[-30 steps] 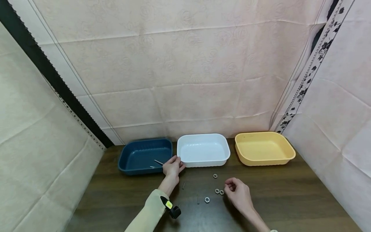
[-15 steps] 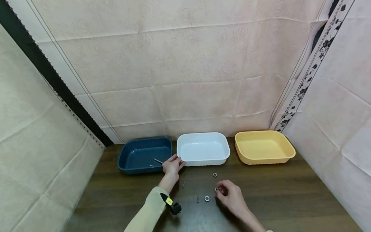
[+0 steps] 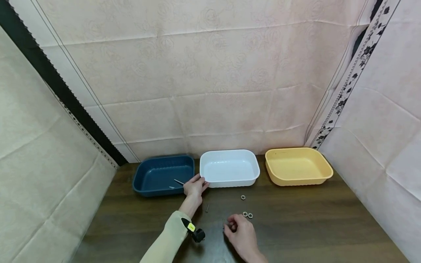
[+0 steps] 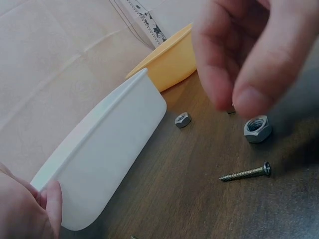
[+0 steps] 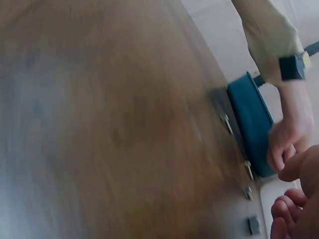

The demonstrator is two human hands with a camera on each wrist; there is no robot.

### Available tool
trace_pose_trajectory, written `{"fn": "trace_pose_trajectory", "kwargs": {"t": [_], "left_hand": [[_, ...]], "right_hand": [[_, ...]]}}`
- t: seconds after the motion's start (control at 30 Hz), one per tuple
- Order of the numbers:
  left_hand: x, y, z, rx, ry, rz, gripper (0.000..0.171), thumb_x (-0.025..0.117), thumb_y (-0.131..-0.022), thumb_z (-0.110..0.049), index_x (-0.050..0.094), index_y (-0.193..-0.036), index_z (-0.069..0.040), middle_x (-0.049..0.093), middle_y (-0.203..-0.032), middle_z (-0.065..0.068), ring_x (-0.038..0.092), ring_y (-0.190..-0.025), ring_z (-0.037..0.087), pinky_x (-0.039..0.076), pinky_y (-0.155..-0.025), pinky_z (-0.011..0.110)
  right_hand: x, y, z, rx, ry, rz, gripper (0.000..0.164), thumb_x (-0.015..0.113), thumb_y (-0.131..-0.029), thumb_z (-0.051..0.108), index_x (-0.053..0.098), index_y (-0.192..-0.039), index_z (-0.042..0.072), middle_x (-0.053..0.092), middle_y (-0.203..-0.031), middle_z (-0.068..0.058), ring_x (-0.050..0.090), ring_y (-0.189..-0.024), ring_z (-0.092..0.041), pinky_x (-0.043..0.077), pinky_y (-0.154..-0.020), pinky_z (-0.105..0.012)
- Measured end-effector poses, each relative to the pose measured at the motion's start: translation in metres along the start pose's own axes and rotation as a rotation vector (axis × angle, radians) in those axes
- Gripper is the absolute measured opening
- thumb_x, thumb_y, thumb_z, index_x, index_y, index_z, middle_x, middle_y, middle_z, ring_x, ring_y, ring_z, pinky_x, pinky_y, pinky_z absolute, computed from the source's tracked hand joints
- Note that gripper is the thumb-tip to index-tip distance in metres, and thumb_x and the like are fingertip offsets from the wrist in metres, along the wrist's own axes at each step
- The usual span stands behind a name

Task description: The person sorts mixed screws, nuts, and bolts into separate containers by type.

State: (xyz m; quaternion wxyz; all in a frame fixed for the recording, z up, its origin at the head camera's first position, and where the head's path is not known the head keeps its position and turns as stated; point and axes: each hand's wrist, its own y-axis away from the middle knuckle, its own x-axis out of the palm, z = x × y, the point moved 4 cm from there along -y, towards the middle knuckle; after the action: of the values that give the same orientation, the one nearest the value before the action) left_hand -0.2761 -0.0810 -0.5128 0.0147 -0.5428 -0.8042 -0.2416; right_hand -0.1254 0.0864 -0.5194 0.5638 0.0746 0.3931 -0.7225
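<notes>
A person's right hand (image 3: 241, 233) hovers low over a brown table (image 3: 312, 226), thumb and bent fingertips apart, with nothing visible between them. Beneath it, in the left wrist view, a large nut (image 4: 259, 136) lies on the wood, just beside one screw (image 4: 245, 173). A second screw (image 3: 207, 208) lies farther left, near the left forearm; the right wrist view, blurred, shows three screw-like pieces in all.

Three smaller nuts bring the nut count to four: a side-by-side pair (image 3: 247, 214) beyond the right hand, and a lone nut (image 3: 243, 197) nearer the trays.

The left hand (image 3: 194, 188) clasps the near left corner of the white tray (image 3: 231, 185), thumb against its front wall.

Three trays stand in a row. The blue tray (image 3: 141, 188), at left, holds two slim metal pieces (image 3: 179, 182) by its near right corner, partly behind the left hand. A narrow gap parts it from the white tray; a slightly wider strip of wood separates white from the yellow tray (image 3: 299, 182). Wood stretches widest right of the right hand, bounded by pale cloth (image 3: 213, 73) at the sides and close behind the trays.
</notes>
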Motion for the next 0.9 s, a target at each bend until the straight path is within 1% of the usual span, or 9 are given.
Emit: {"fn": "trace_pose_trajectory", "kwargs": {"t": [0.17, 0.37, 0.5, 0.7, 0.9], "left_hand": [[-0.001, 0.000, 0.001, 0.003, -0.004, -0.003, 0.037, 0.065, -0.091, 0.007, 0.064, -0.129, 0.005, 0.064, -0.115, 0.026, 0.069, -0.097, 0.031, 0.059, -0.079, 0.033], [-0.001, 0.001, 0.002, -0.002, -0.006, -0.006, 0.038, 0.066, -0.091, 0.007, 0.064, -0.129, 0.005, 0.064, -0.114, 0.025, 0.070, -0.093, 0.028, 0.059, -0.079, 0.033], [-0.001, 0.000, 0.002, -0.009, 0.001, -0.007, 0.039, 0.066, -0.090, 0.008, 0.064, -0.129, 0.005, 0.065, -0.114, 0.025, 0.070, -0.094, 0.029, 0.059, -0.078, 0.033], [-0.002, -0.003, 0.000, -0.041, 0.010, 0.005, 0.040, 0.066, -0.090, 0.009, 0.063, -0.130, 0.005, 0.064, -0.116, 0.026, 0.069, -0.097, 0.030, 0.059, -0.078, 0.033], [-0.002, -0.004, -0.005, -0.068, -0.012, 0.024, 0.042, 0.066, -0.090, 0.008, 0.061, -0.132, 0.005, 0.063, -0.120, 0.027, 0.070, -0.098, 0.031, 0.059, -0.077, 0.033]], "right_hand": [[0.013, 0.008, 0.006, 0.048, 0.067, -0.001, 0.024, 0.086, -0.070, 0.007, 0.066, -0.081, 0.012, 0.058, -0.077, 0.008, 0.054, -0.065, -0.006, 0.048, -0.057, -0.026], [0.020, 0.014, 0.005, 0.066, 0.141, -0.012, 0.024, 0.087, -0.069, 0.011, 0.066, -0.080, 0.014, 0.056, -0.076, 0.010, 0.048, -0.065, -0.003, 0.045, -0.055, -0.027], [0.022, 0.014, 0.003, 0.074, 0.173, -0.026, 0.022, 0.087, -0.069, 0.012, 0.068, -0.080, 0.014, 0.056, -0.076, 0.009, 0.051, -0.065, -0.005, 0.047, -0.055, -0.030], [0.025, 0.014, 0.002, 0.101, 0.226, -0.009, 0.021, 0.087, -0.071, 0.017, 0.068, -0.079, 0.014, 0.056, -0.076, 0.009, 0.057, -0.067, -0.012, 0.050, -0.054, -0.035], [0.028, 0.012, 0.001, 0.095, 0.247, -0.004, 0.022, 0.087, -0.071, 0.017, 0.066, -0.078, 0.014, 0.056, -0.076, 0.008, 0.058, -0.068, -0.015, 0.050, -0.053, -0.036]]}}
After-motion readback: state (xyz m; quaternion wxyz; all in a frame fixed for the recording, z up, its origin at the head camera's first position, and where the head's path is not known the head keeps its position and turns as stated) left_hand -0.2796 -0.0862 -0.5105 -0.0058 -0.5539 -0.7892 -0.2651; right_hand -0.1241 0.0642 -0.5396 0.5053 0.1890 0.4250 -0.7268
